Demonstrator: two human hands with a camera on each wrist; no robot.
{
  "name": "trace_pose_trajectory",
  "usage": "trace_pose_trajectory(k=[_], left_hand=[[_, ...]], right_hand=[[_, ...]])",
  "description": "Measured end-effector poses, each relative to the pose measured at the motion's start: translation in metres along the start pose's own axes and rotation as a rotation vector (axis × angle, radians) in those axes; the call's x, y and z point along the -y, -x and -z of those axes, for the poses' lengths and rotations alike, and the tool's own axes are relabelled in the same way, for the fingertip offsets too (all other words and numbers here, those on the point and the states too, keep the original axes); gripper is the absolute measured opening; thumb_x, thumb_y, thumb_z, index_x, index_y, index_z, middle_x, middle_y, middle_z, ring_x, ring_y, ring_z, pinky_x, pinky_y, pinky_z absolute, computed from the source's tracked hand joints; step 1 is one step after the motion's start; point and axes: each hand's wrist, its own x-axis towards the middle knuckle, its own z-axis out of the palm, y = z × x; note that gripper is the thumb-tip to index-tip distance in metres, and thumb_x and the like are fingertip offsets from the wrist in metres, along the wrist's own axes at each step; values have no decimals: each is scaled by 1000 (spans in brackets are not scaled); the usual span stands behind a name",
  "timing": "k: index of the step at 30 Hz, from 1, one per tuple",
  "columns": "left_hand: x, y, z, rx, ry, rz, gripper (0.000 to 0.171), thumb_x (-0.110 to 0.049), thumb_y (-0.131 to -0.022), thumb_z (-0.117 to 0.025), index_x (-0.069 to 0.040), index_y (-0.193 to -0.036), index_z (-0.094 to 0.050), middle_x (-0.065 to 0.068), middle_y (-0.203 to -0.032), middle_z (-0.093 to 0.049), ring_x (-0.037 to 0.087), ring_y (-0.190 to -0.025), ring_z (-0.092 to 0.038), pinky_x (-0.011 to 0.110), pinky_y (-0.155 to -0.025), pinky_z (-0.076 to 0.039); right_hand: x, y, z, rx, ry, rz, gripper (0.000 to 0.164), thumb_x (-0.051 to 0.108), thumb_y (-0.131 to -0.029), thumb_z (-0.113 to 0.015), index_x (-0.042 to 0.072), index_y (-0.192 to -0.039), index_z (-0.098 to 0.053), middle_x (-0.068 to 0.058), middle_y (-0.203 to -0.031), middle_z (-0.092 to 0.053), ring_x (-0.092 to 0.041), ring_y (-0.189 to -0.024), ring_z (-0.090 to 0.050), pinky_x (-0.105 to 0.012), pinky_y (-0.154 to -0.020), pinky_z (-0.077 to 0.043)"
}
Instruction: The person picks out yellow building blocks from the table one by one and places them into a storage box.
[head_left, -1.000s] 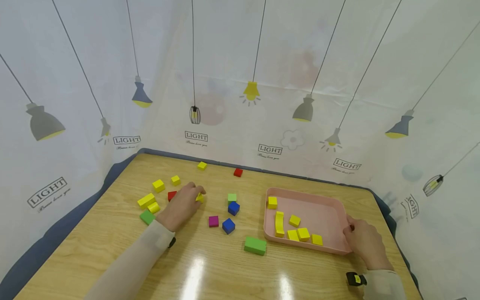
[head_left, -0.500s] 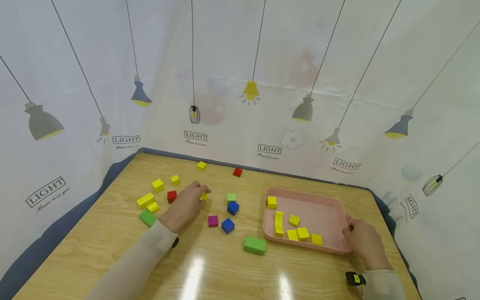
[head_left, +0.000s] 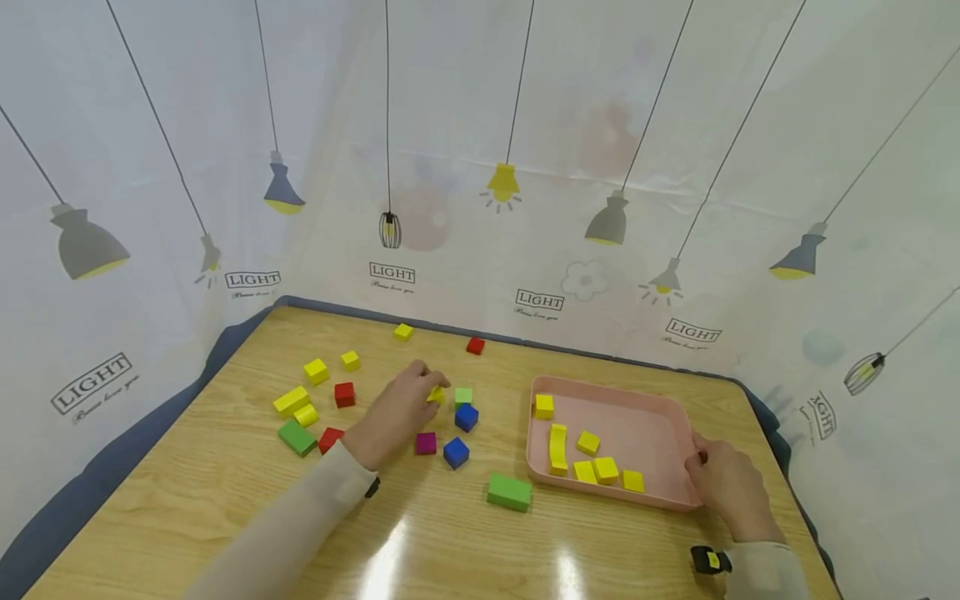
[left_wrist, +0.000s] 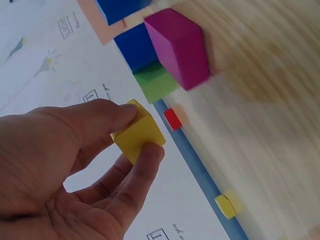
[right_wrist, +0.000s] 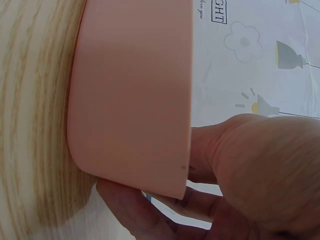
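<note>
My left hand (head_left: 397,412) pinches a yellow cube-like block (left_wrist: 139,132) between thumb and fingertip, held over the table's middle. Just beyond it in the head view stand a light green block (head_left: 463,397) and a blue cube (head_left: 467,417). A purple block (head_left: 426,443) and a second blue cube (head_left: 456,452) lie nearer. At the right, my right hand (head_left: 729,483) grips the short end of a pink tray (head_left: 645,442); fingers curl at its wall in the right wrist view. Several yellow blocks (head_left: 606,470) lie in the tray, mostly toward its left and near sides.
Loose yellow blocks (head_left: 316,371), a green block (head_left: 297,437) and two red blocks (head_left: 344,394) lie left of my left hand. At the back edge are a yellow block (head_left: 403,332) and a red one (head_left: 476,346). A long green block (head_left: 509,492) sits before the tray.
My left hand has moved right with the yellow block, toward the light green one, uncovering two red blocks behind it. The right hand and tray have stayed put.
</note>
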Motion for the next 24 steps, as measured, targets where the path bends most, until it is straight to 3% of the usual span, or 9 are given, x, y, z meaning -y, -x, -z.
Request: trace_pose_trajectory(k=[16, 24], left_hand=[[-55, -24, -22, 1, -29, -158, 43, -10, -91, -74, -12, -131, -61, 1, -107, -53, 11, -82, -51, 20, -72, -50], [-86, -37, -33, -13, -49, -244, 43, -12, -90, -76, -12, -130, -59, 1, -112, -55, 10, -93, -53, 20, -82, -52]], right_hand=[[3, -1, -2, 11, 6, -8, 52, 12, -100, -51, -6, -147, -38, -9, -70, -49, -21, -56, -47, -32, -48, -40], [2, 0, 0, -11, 4, 11, 51, 11, -100, -50, -6, -146, -39, -8, -69, -49, -20, -54, -47, -32, -47, -40]])
